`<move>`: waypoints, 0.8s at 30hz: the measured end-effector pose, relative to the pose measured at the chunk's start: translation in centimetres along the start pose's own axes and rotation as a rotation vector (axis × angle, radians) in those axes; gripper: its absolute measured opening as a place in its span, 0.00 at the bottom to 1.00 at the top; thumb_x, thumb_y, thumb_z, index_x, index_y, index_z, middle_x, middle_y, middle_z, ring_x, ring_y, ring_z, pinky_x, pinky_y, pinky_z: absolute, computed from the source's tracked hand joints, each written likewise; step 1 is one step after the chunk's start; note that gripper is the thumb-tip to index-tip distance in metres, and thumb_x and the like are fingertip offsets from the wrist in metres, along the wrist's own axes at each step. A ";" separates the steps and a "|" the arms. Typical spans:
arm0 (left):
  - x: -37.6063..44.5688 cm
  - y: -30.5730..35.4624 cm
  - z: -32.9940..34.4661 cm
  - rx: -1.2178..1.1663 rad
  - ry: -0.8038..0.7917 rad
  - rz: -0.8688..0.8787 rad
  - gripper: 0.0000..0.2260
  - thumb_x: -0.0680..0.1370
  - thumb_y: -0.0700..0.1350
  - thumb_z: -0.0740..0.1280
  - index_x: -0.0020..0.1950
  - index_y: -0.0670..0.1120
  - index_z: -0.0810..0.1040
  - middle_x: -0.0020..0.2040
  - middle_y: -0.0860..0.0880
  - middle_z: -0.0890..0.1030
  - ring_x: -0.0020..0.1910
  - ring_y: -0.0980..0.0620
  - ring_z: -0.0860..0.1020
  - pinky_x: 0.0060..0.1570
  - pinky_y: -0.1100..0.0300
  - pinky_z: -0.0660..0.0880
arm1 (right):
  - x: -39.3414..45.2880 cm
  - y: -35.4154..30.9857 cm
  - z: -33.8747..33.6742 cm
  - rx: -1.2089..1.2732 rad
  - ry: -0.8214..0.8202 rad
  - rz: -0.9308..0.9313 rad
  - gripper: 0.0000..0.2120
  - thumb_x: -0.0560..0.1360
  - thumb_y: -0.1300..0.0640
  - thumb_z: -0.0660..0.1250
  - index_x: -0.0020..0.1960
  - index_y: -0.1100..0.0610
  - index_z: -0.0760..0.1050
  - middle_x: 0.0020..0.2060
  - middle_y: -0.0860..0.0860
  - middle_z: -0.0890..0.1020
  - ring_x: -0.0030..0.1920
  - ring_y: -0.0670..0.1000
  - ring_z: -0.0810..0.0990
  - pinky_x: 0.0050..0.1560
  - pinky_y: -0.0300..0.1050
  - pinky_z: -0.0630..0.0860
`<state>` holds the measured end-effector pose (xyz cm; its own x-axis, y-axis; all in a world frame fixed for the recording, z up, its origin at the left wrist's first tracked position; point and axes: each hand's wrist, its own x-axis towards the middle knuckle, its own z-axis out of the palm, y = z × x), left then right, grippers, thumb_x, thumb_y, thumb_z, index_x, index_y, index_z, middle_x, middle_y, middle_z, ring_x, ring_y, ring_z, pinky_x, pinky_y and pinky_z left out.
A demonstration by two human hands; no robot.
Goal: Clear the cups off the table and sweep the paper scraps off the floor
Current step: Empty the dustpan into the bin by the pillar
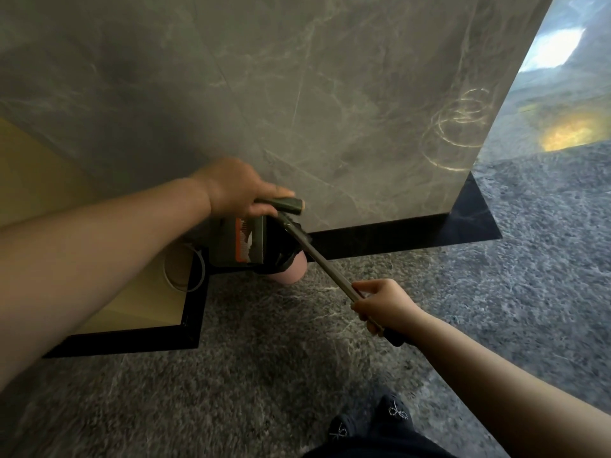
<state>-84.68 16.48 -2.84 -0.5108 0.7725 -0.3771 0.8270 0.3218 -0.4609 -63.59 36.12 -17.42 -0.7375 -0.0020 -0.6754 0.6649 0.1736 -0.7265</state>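
My left hand (236, 190) grips the short green handle (287, 205) of a green dustpan (238, 243) with an orange label. The pan hangs tilted over a pink bin (291, 270) lined with a black bag (285, 247), right at the foot of the wall. My right hand (383, 307) holds a thin metal broom pole (319, 257) that slants up to the left toward the bin. The broom's head is hidden. I see no cups and no paper scraps.
A grey marble wall (297, 94) with a black skirting (380, 230) stands straight ahead and ends in a corner at the right. A yellowish panel (139, 302) and a white cable (199, 271) lie at the left. My feet in dark socks (380, 421) stand on dark speckled floor.
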 end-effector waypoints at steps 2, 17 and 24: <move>0.1 1.1 0.4 0.035 -0.051 0.073 0.23 0.80 0.64 0.51 0.75 0.67 0.52 0.48 0.50 0.81 0.44 0.49 0.79 0.35 0.59 0.66 | 0.2 0.0 -0.1 0.003 -0.006 0.001 0.27 0.75 0.65 0.65 0.72 0.55 0.67 0.34 0.57 0.79 0.24 0.49 0.74 0.24 0.40 0.71; 1.1 -0.2 -1.7 -0.024 -0.031 0.087 0.23 0.79 0.63 0.54 0.74 0.67 0.56 0.50 0.50 0.81 0.47 0.49 0.79 0.36 0.59 0.62 | 0.0 0.5 -0.5 0.043 -0.007 0.018 0.27 0.76 0.65 0.66 0.73 0.55 0.66 0.35 0.57 0.78 0.25 0.49 0.74 0.23 0.39 0.71; 1.6 0.3 -0.2 -0.019 -0.039 0.122 0.23 0.79 0.63 0.54 0.74 0.67 0.56 0.48 0.50 0.81 0.45 0.49 0.79 0.35 0.59 0.66 | 0.0 0.8 -0.8 0.027 -0.002 0.027 0.27 0.75 0.65 0.65 0.73 0.55 0.67 0.35 0.56 0.79 0.25 0.49 0.74 0.24 0.39 0.72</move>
<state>-85.21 17.88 -3.38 -0.4149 0.7849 -0.4602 0.8875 0.2377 -0.3948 -63.16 37.01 -17.87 -0.7191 0.0001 -0.6949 0.6874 0.1469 -0.7113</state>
